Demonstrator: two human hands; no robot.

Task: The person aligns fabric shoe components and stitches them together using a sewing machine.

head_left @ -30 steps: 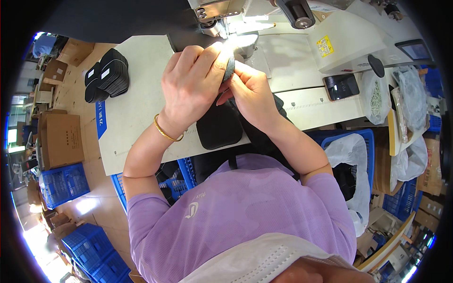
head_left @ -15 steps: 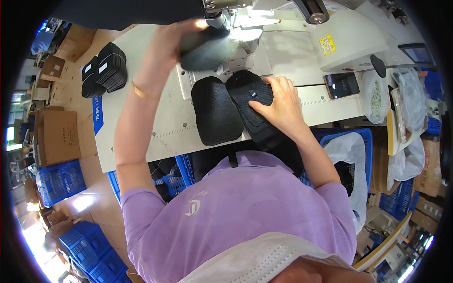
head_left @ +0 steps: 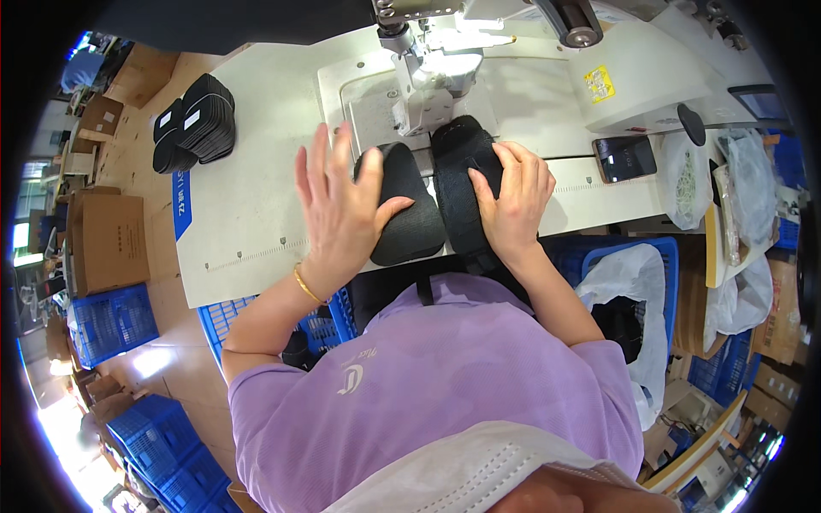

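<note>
Two black sole-shaped padded pieces lie side by side at the table's front edge, below the sewing machine head point(head_left: 428, 81). My left hand point(head_left: 338, 201) is spread beside the left padded piece point(head_left: 410, 214), its thumb resting on top and its index finger along the piece's far left edge. My right hand point(head_left: 517, 201) grips the right padded piece point(head_left: 459, 184) along its right side, thumb on top, fingers partly hidden behind. A raised band or strap crosses this right piece. Its lower end overhangs the table edge.
Stacked black sole-shaped pieces point(head_left: 205, 120) with white labels stand at the table's left. A dark phone-like device point(head_left: 624, 160) lies at the right, near a clear bag point(head_left: 684, 188). Blue crates, one lined with a white bag point(head_left: 646, 291), stand below the table edge.
My left hand came down from beside the machine head, where it held a blurred dark piece, to the left padded piece. The right piece has shifted slightly right and sits straighter under my right hand.
</note>
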